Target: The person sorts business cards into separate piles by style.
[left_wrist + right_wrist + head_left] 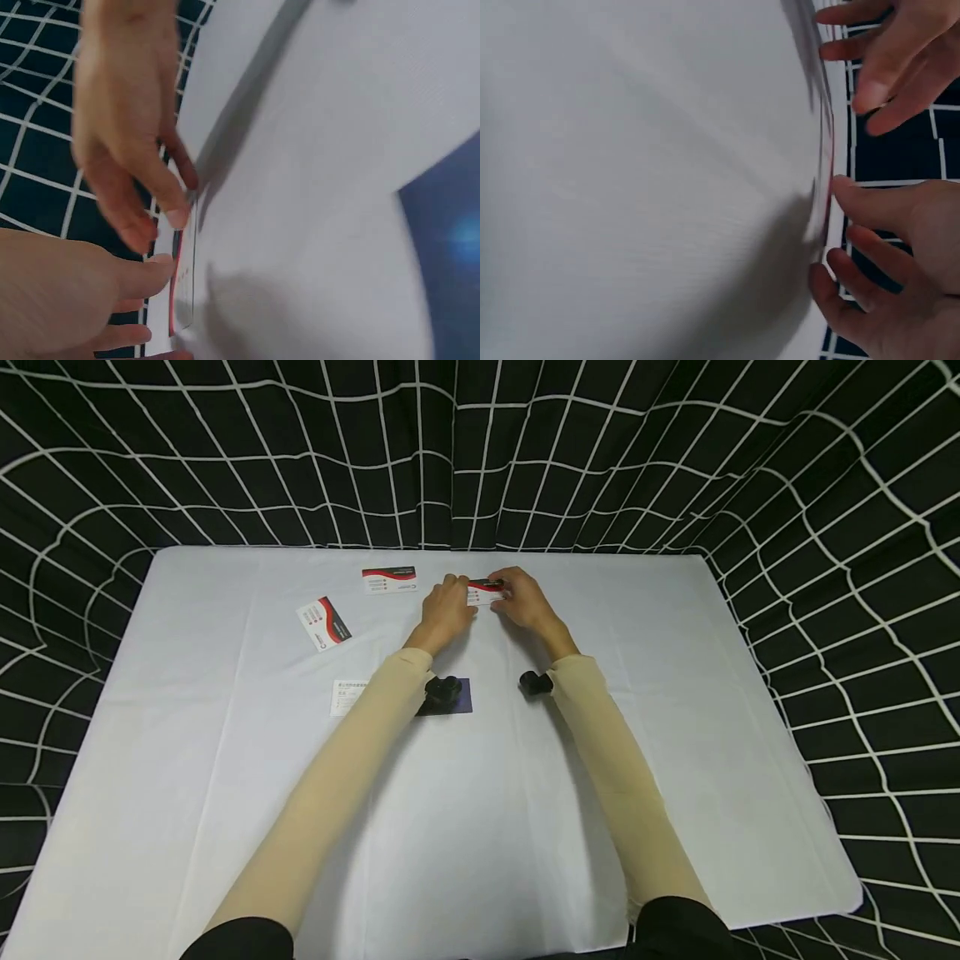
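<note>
Near the back edge of the table, both hands are at a white business card (483, 593) with a black and red top band. My left hand (446, 608) holds its left end and covers part of it. At the opposite end, the thumb and fingers of my right hand (527, 602) grip the card's edges. In the left wrist view the card (182, 296) appears narrow, with the left thumb at its banded edge. From the right wrist, it shows nearly edge-on between the two hands.
Left of the hands lie two similar cards, one straight (389, 580) and one slanted (324, 623). Nearer, a white printed card (347, 696) and a dark blue card (463, 696) lie partly under the left forearm. Black netted curtain (337, 452) surrounds the white table (675, 735).
</note>
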Demonstrator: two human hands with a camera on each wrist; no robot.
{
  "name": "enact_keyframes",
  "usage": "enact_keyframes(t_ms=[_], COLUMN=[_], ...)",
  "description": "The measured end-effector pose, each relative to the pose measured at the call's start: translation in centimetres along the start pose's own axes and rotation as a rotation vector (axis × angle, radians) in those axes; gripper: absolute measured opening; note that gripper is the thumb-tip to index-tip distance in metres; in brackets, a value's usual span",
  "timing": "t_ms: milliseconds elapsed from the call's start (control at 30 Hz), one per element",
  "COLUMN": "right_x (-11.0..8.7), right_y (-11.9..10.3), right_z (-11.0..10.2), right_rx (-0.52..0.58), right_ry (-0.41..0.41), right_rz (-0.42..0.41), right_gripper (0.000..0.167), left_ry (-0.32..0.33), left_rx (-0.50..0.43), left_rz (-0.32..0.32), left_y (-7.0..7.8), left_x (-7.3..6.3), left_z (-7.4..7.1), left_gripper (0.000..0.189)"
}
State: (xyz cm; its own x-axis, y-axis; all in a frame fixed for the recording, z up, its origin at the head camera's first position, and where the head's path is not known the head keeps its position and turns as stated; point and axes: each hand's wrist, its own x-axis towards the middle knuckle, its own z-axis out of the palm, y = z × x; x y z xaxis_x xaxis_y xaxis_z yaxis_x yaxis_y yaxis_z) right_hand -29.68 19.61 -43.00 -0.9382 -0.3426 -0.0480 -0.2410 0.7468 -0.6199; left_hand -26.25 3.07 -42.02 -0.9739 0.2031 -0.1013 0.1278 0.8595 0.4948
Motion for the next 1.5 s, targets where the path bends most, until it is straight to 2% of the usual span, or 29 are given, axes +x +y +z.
enact_keyframes(t_ms=[167,233,300,500,600,700,800,900,1000,1167,1333,1500], right_x=[1.7,2.0,2.2,3.1,2.8,2.3,1.7,1.1,0.2,-1.8,-4.3,-7.2], right_y=[-0.2,0.0,0.3,0.4,0.3,0.4,0.3,0.4,0.4,0.3,0.4,0.5], right_z=[-0.3,-0.4,-0.5,-0.8,-0.6,-0.3,-0.3,-0.3,-0.4,-0.1,0.4,0.8], right_rx=[-0.106,-0.129,-0.137,-0.170,-0.158,-0.077,0.050,0.159,0.195,0.166,0.173,0.192], right_ry=[-0.120,-0.152,-0.166,-0.169,-0.109,-0.001,0.100,0.180,0.207,0.182,0.168,0.176], right_rz=[-0.013,0.005,0.016,0.012,-0.016,-0.025,0.010,0.046,0.113,0.188,0.226,0.251], right_gripper=[0.053,0.054,0.055,0.058,0.054,0.045,0.036,0.028,0.025,0.023,0.026,0.027], left_ry=[-0.122,-0.144,-0.118,0.037,0.073,0.141,0.203,0.218,0.179,0.092,0.006,-0.092], left_rx=[0.073,0.091,0.102,0.072,0.123,0.149,0.011,-0.177,-0.255,-0.241,-0.213,-0.224], left_rz=[-0.057,-0.062,-0.055,-0.045,-0.020,0.016,0.026,0.025,0.033,0.069,0.085,0.131], left_y=[-0.5,-0.5,-0.5,-0.1,0.2,0.3,0.3,0.1,0.0,0.3,0.8,1.1], left_x=[1.5,2.0,2.3,3.0,2.7,2.4,2.2,1.8,1.4,0.0,-1.6,-3.5], left_z=[1.0,1.4,1.7,2.0,2.2,2.3,2.0,1.7,1.7,1.7,1.5,1.6], left_gripper=[0.068,0.070,0.069,0.058,0.055,0.048,0.040,0.037,0.037,0.037,0.036,0.033])
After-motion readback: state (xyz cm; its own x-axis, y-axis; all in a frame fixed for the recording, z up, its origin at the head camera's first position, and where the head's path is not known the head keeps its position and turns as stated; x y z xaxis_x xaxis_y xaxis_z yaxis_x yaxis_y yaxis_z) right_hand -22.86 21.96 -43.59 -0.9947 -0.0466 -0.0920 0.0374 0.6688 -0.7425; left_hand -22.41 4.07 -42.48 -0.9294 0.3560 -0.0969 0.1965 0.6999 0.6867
